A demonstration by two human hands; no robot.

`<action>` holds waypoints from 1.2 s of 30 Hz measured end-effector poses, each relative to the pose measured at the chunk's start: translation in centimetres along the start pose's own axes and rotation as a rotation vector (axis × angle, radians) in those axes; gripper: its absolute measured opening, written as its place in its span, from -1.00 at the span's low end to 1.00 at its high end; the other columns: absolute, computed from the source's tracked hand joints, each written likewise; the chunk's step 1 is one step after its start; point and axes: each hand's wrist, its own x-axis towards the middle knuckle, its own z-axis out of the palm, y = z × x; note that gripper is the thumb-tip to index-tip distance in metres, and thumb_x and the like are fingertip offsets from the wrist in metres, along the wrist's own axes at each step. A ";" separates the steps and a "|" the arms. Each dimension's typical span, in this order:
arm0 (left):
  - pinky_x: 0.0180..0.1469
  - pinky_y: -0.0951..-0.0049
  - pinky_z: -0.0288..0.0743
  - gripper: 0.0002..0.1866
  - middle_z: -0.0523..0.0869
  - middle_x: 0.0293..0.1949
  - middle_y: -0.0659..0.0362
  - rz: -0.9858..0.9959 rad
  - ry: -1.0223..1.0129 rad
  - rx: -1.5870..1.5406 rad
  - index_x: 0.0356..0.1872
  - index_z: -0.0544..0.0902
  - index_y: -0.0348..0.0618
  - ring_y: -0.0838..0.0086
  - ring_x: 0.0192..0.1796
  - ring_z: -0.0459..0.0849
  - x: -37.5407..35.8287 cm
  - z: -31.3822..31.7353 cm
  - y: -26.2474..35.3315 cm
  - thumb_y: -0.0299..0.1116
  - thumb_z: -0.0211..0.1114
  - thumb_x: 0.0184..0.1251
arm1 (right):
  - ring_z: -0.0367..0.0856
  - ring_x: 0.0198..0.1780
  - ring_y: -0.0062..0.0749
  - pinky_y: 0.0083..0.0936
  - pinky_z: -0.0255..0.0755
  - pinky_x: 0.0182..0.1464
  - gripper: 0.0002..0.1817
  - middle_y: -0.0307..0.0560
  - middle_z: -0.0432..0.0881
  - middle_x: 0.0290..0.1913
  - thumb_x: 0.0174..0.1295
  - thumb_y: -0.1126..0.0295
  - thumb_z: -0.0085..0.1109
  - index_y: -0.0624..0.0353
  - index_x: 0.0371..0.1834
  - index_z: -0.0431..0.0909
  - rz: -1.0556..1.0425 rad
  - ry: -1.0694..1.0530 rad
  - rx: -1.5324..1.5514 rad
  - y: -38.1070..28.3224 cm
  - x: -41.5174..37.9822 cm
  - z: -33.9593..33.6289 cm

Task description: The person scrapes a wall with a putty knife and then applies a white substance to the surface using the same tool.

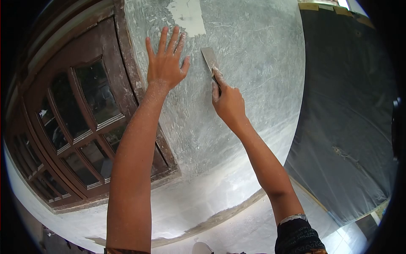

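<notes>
My left hand [165, 63] lies with fingers spread on the grey plastered wall [249, 55], just below a pale filler patch [189, 16]. To its right, my right hand [228, 99] grips a putty knife [208, 55] by its dark handle, the thumb and index finger along it. The metal blade points up and left, close to the wall, below and right of the patch; whether it touches the wall is unclear. White dust coats the fingers of both hands.
A brown wooden window [76, 106] with glass panes fills the left side. On the right hangs a dark sheet [342, 106], taped along its top edge. Pale floor tiles [342, 239] show at the lower right.
</notes>
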 end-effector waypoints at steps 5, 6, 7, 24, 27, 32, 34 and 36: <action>0.63 -0.41 -0.38 -0.29 0.02 0.72 0.31 0.016 -0.005 0.073 0.63 0.27 0.17 0.23 0.74 -0.17 0.0 0.2 -0.1 0.09 0.03 0.52 | 0.74 -0.33 0.29 0.14 0.62 -0.17 -0.43 0.30 0.73 -0.39 0.44 0.28 0.06 -0.19 0.54 0.42 -0.054 0.077 0.019 -1.1 5.0 -0.9; 0.63 -0.41 -0.39 -0.30 0.01 0.72 0.33 0.015 0.007 0.034 0.63 0.27 0.17 0.25 0.74 -0.18 0.0 0.2 -0.1 0.06 0.06 0.52 | 0.73 -0.33 0.29 0.14 0.61 -0.17 -0.43 0.30 0.73 -0.39 0.43 0.28 0.06 -0.20 0.53 0.42 -0.056 0.085 0.036 -1.2 5.3 -1.0; 0.63 -0.42 -0.40 -0.30 0.00 0.72 0.36 0.012 0.019 -0.007 0.63 0.26 0.17 0.27 0.74 -0.19 0.0 0.2 0.0 0.02 0.09 0.51 | 0.73 -0.33 0.29 0.14 0.61 -0.17 -0.43 0.30 0.73 -0.39 0.43 0.28 0.06 -0.20 0.53 0.42 -0.054 0.081 0.033 -1.1 4.7 -0.8; 0.63 -0.41 -0.38 -0.32 0.07 0.70 0.33 0.020 0.016 -0.003 0.61 0.32 0.15 0.18 0.73 -0.12 0.3 0.1 0.3 -0.01 0.12 0.49 | 0.73 -0.35 0.29 0.15 0.61 -0.20 -0.44 0.29 0.73 -0.40 0.43 0.31 0.06 -0.13 0.52 0.42 -0.031 -0.023 -0.005 -0.1 0.0 -0.3; 0.63 -0.39 -0.36 -0.33 0.07 0.70 0.33 0.024 0.032 0.000 0.60 0.33 0.15 0.19 0.73 -0.11 0.4 0.2 0.2 -0.02 0.13 0.49 | 0.73 -0.36 0.26 0.13 0.61 -0.23 -0.44 0.28 0.73 -0.42 0.43 0.31 0.07 -0.14 0.52 0.43 -0.092 0.040 -0.026 -0.6 2.7 -1.1; 0.68 -0.27 -0.32 -0.35 0.07 0.70 0.35 0.037 0.035 0.011 0.59 0.34 0.16 0.27 0.73 -0.08 0.3 0.4 0.3 -0.04 0.12 0.50 | 0.73 -0.38 0.24 0.11 0.61 -0.25 -0.43 0.26 0.73 -0.43 0.43 0.33 0.07 -0.12 0.53 0.41 -0.089 -0.007 -0.038 -0.9 2.4 -1.7; 0.70 -0.17 -0.28 -0.36 0.08 0.70 0.37 0.056 0.047 -0.017 0.59 0.34 0.17 0.36 0.73 -0.07 0.3 0.6 0.3 -0.06 0.11 0.52 | 0.73 -0.38 0.24 0.10 0.61 -0.26 -0.44 0.27 0.72 -0.44 0.43 0.33 0.07 -0.11 0.52 0.42 -0.081 -0.025 -0.070 -0.3 1.0 -1.6; 0.71 -0.15 -0.28 -0.35 0.09 0.69 0.37 0.050 0.023 0.028 0.59 0.34 0.16 0.38 0.72 -0.06 0.4 0.3 0.5 -0.01 0.09 0.52 | 0.73 -0.39 0.24 0.10 0.61 -0.27 -0.44 0.28 0.71 -0.45 0.43 0.31 0.07 -0.10 0.52 0.42 -0.076 -0.051 -0.018 0.0 0.3 -1.4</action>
